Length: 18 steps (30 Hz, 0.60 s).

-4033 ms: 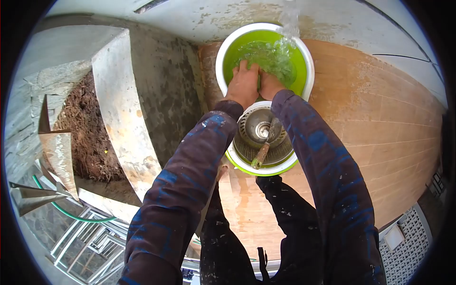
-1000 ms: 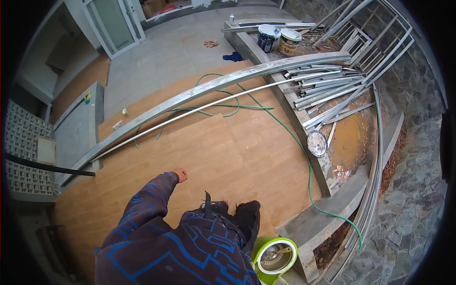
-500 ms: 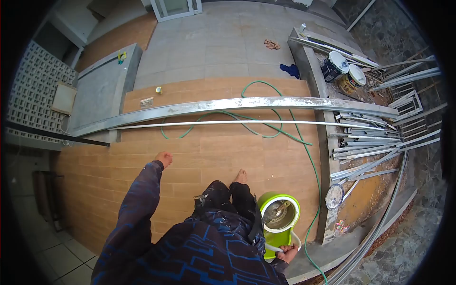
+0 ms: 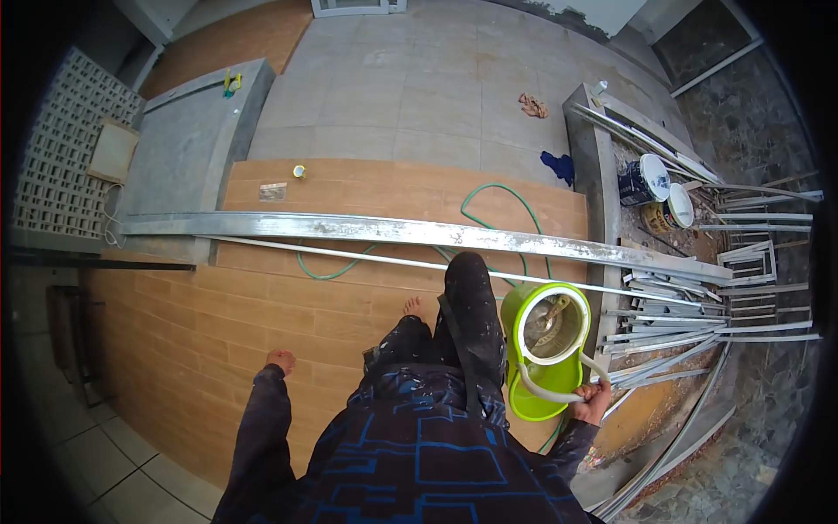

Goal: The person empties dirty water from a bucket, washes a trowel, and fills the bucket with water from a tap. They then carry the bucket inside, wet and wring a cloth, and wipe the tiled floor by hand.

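My right hand (image 4: 592, 403) is closed around the pale carrying handle (image 4: 543, 392) of a lime-green mop bucket (image 4: 513, 325). The bucket hangs beside my right leg. A white-rimmed round basket (image 4: 529, 349) sits in one end, with a metallic inside that I cannot make out fully. The other end is an open green basin (image 4: 552, 377). My left hand (image 4: 281, 360) hangs out over the wood-look floor (image 4: 166, 349) with nothing visible in it, its fingers loose and seen from above.
A long metal beam (image 4: 393, 230) and a thin white pole (image 4: 349, 256) cross ahead at the step. A green hose (image 4: 476, 196) loops beyond them. Metal profiles (image 4: 672, 323) and two paint buckets (image 4: 644, 180) lie at right. A blue cloth (image 4: 557, 166) is on the grey tiles.
I have stepped forward, my right knee now raised close to the beam. The mop bucket has swung forward and up in my right hand. My left arm has swung back.
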Tool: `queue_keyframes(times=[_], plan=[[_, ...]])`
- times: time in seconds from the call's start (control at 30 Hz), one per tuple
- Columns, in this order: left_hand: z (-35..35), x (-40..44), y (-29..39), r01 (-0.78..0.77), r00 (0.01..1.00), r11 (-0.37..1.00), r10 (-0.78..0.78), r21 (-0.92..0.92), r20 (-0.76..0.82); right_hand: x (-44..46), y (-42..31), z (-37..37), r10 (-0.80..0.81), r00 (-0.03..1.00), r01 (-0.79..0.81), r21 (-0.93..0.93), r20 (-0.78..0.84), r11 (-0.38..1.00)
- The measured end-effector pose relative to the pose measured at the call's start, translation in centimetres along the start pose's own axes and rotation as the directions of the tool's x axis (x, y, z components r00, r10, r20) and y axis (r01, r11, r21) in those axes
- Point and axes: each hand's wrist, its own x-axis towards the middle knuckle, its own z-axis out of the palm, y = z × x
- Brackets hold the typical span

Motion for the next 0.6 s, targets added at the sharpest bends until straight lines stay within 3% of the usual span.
queue_keyframes(times=[0.07, 0.13, 0.17, 0.27, 0.3, 0.37, 0.43, 0.5, 0.6], plan=[[2.2, -0.8, 4.8, -0.044, 0.998, 0.991, 0.049, 0.128, -0.030, 1.0, -1.0, 5.0, -0.047, 0.998, 0.048, -0.016, 0.037, 0.999], [3.3, 3.9, 9.0, -0.097, 0.981, 0.993, 0.083, 0.071, 0.177, 1.8, -2.3, 10.1, -0.053, 0.993, 0.056, -0.029, 0.102, 0.998], [5.5, 3.5, 12.7, -0.200, 0.979, 0.973, 0.193, 0.118, 0.066, 3.1, -2.9, 12.5, -0.011, 0.992, 0.005, 0.046, 0.126, 0.999], [8.5, 8.1, 22.4, -0.261, 0.965, 0.959, 0.260, 0.105, 0.026, 6.3, -3.6, 20.5, 0.074, 0.961, -0.102, 0.090, 0.267, 0.991], [9.2, 9.4, 25.5, -0.262, 0.965, 0.959, 0.260, 0.112, 0.029, 7.2, -3.2, 23.3, 0.060, 0.955, -0.089, 0.088, 0.290, 0.992], [10.4, 11.8, 31.9, -0.432, 0.902, 0.878, 0.419, 0.206, 0.105, 9.5, -2.6, 29.2, 0.084, 0.943, -0.110, 0.063, 0.322, 0.992], [11.6, 13.0, 40.0, -0.349, 0.937, 0.923, 0.342, 0.163, 0.071, 11.3, -1.7, 36.4, 0.076, 0.955, -0.093, 0.045, 0.287, 0.995], [10.4, 17.2, 47.9, -0.424, 0.903, 0.887, 0.430, 0.183, 0.003, 16.4, -0.7, 44.6, 0.104, 0.953, -0.124, 0.055, 0.284, 0.991], [13.3, 24.2, 62.4, -0.494, 0.818, 0.846, 0.531, 0.201, -0.221, 25.3, 2.5, 54.3, 0.154, 0.941, -0.164, 0.010, 0.301, 0.986]])
